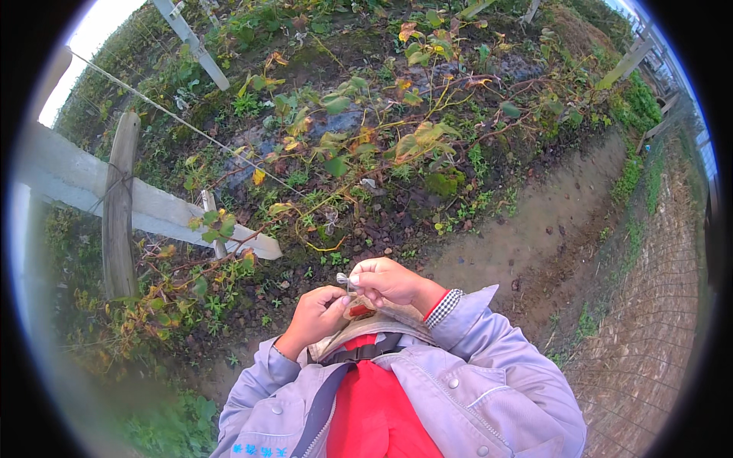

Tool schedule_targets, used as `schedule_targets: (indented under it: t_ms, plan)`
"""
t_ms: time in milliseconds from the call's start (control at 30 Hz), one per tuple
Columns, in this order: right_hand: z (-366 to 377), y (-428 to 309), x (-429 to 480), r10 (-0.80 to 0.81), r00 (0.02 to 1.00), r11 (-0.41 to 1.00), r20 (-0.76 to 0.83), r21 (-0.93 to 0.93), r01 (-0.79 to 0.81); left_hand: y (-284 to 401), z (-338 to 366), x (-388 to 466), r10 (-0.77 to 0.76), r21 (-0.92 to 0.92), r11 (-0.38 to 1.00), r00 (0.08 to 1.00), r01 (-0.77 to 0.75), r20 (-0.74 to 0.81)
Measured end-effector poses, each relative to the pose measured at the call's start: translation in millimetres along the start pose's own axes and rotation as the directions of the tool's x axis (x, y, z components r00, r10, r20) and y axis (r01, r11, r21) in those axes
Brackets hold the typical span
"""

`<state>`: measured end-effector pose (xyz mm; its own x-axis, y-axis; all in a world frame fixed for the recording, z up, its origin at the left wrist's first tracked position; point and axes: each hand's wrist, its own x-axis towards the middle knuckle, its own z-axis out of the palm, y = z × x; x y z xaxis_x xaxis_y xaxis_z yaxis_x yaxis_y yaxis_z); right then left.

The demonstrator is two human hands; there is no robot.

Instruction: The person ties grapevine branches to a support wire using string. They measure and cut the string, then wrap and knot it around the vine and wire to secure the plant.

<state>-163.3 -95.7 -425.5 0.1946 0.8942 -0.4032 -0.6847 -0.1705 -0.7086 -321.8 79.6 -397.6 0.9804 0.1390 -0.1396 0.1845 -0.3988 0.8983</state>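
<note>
My left hand (318, 315) and my right hand (389, 280) are close together in front of my waist. Between the thumb and fingers of my right hand is a small bundle of thin pale string (342, 278). A strand runs down from it to my left hand, whose thumb and forefinger are pinched on it. Right below the hands is a beige cloth bag or apron (395, 322) worn at my waist, with a red object (361, 310) showing in its opening. A black buckled strap (362, 352) crosses above my red shirt.
A pale concrete post (172, 214) leans in from the left, with a weathered wooden stake (120, 200) wired to it. A wire (194, 129) stretches over trailing vines with yellowing leaves (424, 140). Muddy ground (515, 246) and a wire mesh fence (641, 320) lie to the right.
</note>
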Motion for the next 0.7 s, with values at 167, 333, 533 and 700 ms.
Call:
schedule_targets:
  t_ms: [167, 333, 533, 700]
  plan:
    - [0, -6, -7, 0.088, 0.975, 0.994, 0.205, -0.079, -0.074, -6, -8, 3, -0.117, -0.085, 0.989, 0.990, 0.124, 0.080]
    - [7, -1, 0, 0.206, 0.972, 0.833, 0.115, -0.541, -0.112, 2, -22, 12, 0.069, 0.181, 0.981, 0.997, -0.076, 0.045]
    - [8, 5, 13, 0.041, 0.989, 0.997, -0.144, -0.058, -0.050, 15, -13, 1, 0.105, 0.255, 0.958, 0.987, -0.132, 0.118]
    - [2, -1, 0, 0.251, 0.949, 0.957, 0.188, -0.197, -0.214, 11, -14, 4, 0.130, 0.159, 0.976, 0.982, -0.151, 0.137]
